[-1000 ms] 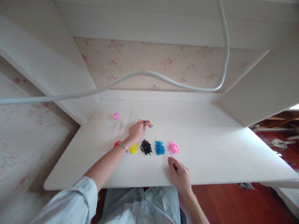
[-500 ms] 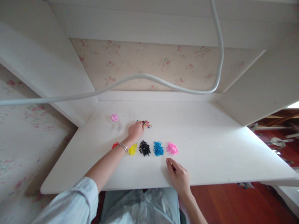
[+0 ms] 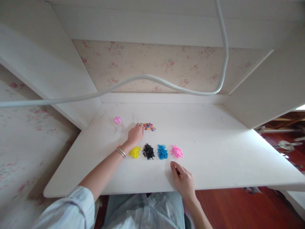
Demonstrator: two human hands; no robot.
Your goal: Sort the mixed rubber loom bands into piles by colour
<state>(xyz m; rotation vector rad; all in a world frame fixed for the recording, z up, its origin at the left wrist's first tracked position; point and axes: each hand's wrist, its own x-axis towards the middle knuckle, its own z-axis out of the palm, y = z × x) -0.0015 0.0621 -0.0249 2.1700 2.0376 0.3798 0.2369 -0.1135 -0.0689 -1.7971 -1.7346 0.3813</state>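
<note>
My left hand point(image 3: 135, 135) reaches over the white desk point(image 3: 214, 149), fingers curled at the left edge of a small mixed-colour heap of tiny bands point(image 3: 149, 126). Whether it pinches one I cannot make out. In a row nearer me lie a yellow pile point(image 3: 135, 152), a black pile point(image 3: 148, 151), a blue pile point(image 3: 162, 151) and a pink pile point(image 3: 176, 151). A red pile is almost hidden behind my left wrist and its bracelets point(image 3: 121, 152). My right hand point(image 3: 183, 179) rests on the desk below the pink pile, fingers loosely bent, holding nothing visible.
A small pink round lid point(image 3: 117, 120) lies at the back left of the desk. A white cable point(image 3: 152, 78) hangs across the view. White panels flank the desk; floral wallpaper is behind. The wooden floor point(image 3: 238, 206) shows past the front edge.
My left hand has drawn back slightly to the left from the mixed heap, now covering the red pile. My right hand has barely moved.
</note>
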